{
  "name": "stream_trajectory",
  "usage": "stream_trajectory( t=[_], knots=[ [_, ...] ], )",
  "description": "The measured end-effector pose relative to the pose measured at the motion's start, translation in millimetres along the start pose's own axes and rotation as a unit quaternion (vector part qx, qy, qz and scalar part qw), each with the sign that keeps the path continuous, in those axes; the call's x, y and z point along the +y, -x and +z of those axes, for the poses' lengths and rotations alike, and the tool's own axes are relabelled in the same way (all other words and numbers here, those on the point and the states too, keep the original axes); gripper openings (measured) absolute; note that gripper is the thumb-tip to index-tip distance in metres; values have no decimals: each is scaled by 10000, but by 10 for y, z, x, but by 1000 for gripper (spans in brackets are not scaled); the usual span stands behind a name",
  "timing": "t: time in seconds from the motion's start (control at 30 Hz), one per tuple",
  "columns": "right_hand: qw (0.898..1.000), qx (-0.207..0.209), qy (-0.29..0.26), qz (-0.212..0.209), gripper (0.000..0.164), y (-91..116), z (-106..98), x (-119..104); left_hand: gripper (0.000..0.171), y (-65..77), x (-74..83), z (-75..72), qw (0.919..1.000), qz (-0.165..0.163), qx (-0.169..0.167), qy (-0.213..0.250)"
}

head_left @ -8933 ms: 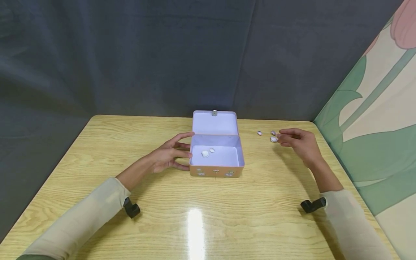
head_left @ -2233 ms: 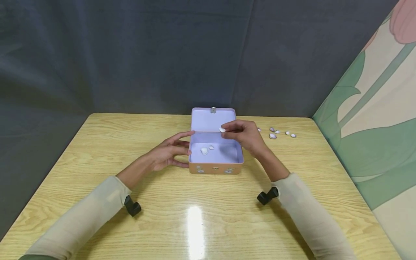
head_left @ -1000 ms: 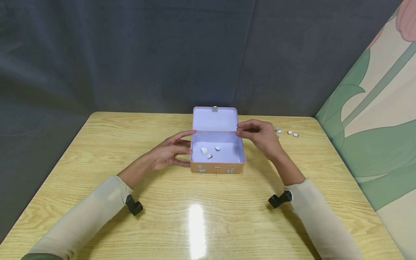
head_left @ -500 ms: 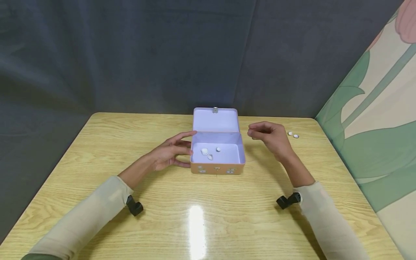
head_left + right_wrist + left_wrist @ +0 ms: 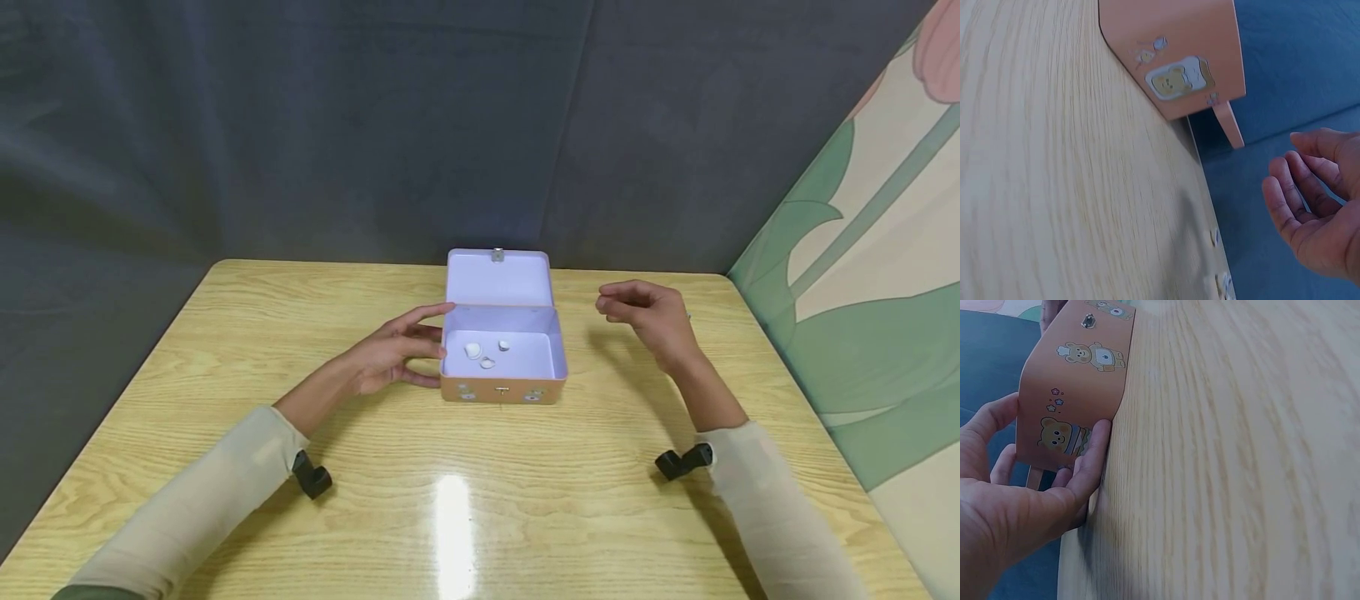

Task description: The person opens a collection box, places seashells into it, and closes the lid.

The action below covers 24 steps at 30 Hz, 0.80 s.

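Note:
An orange tin box (image 5: 502,390) with a lilac inside stands with its lid (image 5: 498,279) raised, bear pictures on its outside (image 5: 1069,362). Three small white seashells lie on its floor: a larger shell (image 5: 472,351) at left, another shell (image 5: 503,345) behind and a third shell (image 5: 487,362) in front. My left hand (image 5: 390,350) rests against the box's left end, fingers spread. Right of the box, my right hand (image 5: 648,317) hovers above the table, its fingers loosely bent with nothing between them (image 5: 1322,194). It hides most of the loose shells behind it.
Loose shells (image 5: 1215,237) lie near the table's far edge, at the right. A wooden table (image 5: 375,500) carries everything. Behind it hangs a dark curtain (image 5: 375,125), and a flower-patterned cloth (image 5: 885,333) hangs along the right side.
My right hand brought a shell over the box and let it go inside, where three shells now lie instead of two. It then moved right, away from the box. The left hand stayed put.

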State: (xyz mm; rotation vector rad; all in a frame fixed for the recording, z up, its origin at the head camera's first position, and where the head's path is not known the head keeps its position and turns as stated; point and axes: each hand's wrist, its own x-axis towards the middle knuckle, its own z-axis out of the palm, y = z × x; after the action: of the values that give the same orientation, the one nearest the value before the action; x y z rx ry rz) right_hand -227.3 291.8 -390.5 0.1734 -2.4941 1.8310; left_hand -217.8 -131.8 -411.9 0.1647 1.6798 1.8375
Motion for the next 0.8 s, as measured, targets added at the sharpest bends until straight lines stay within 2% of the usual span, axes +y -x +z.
stream_trajectory(
  t=[0.13,0.4,0.8],
  knots=[
    [10000,40,60,6,31,-13,-85,54,84,-2,4,-4,10000,-24,-2,3],
    [9990,164,290,283,38,-64,-251,184,84,0,9,-3,10000,-35,4,38],
    [9966,264,240,742,48,-119,-419,348,84,-5,9,3,10000,-53,17,29]
  ],
)
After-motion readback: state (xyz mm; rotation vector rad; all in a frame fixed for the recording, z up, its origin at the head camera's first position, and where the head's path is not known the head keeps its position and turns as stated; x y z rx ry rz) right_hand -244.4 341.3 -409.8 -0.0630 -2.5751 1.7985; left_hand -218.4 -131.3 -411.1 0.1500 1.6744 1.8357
